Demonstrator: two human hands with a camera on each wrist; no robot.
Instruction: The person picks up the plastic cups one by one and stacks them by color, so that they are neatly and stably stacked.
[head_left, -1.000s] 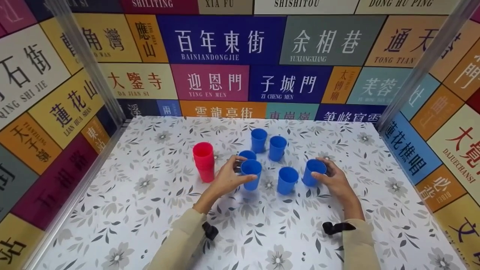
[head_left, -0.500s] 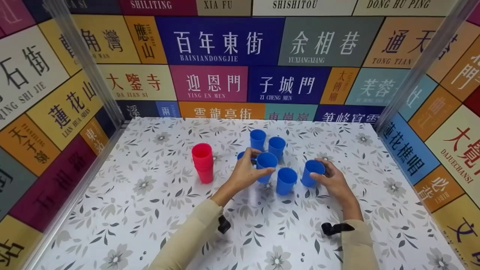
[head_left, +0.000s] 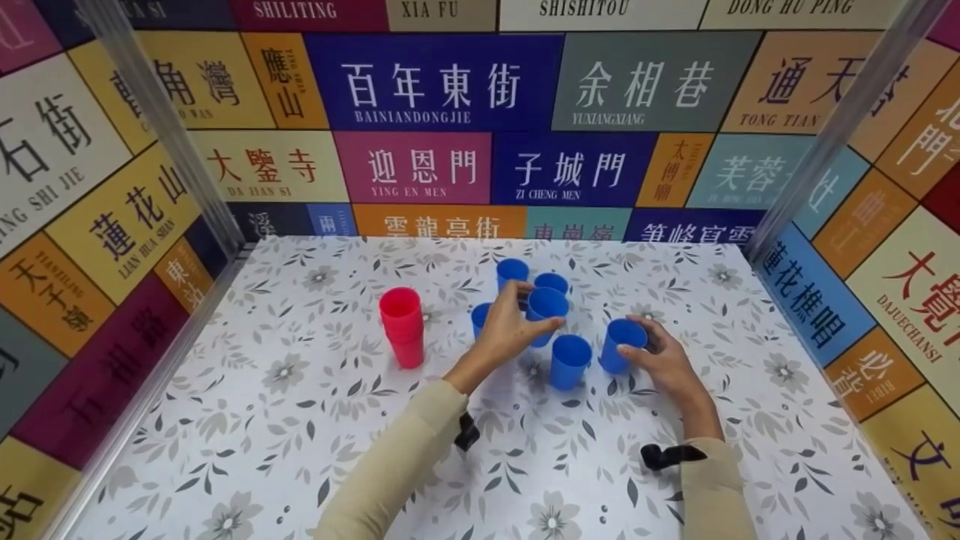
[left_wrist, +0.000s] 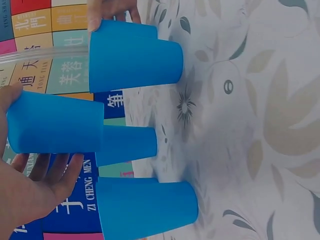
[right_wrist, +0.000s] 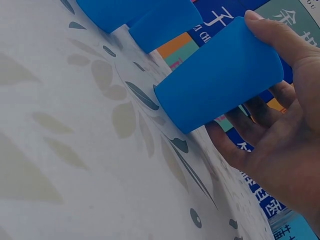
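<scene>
Beyond the left hand (head_left: 504, 330), the wall (head_left: 435, 97) reads BAINIANDONGJIE, YUXIANGXIANG and ZI CHENG MEN. That hand grips a raised blue cup (head_left: 547, 311) between thumb and fingers, with stacked red cups (head_left: 403, 334) to its left; the right hand (head_left: 671, 364) holds a second blue cup (head_left: 615, 352) on the counter (head_left: 562, 450).

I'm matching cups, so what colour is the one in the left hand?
Blue; the cup in the left hand shows best in the left wrist view.
</scene>
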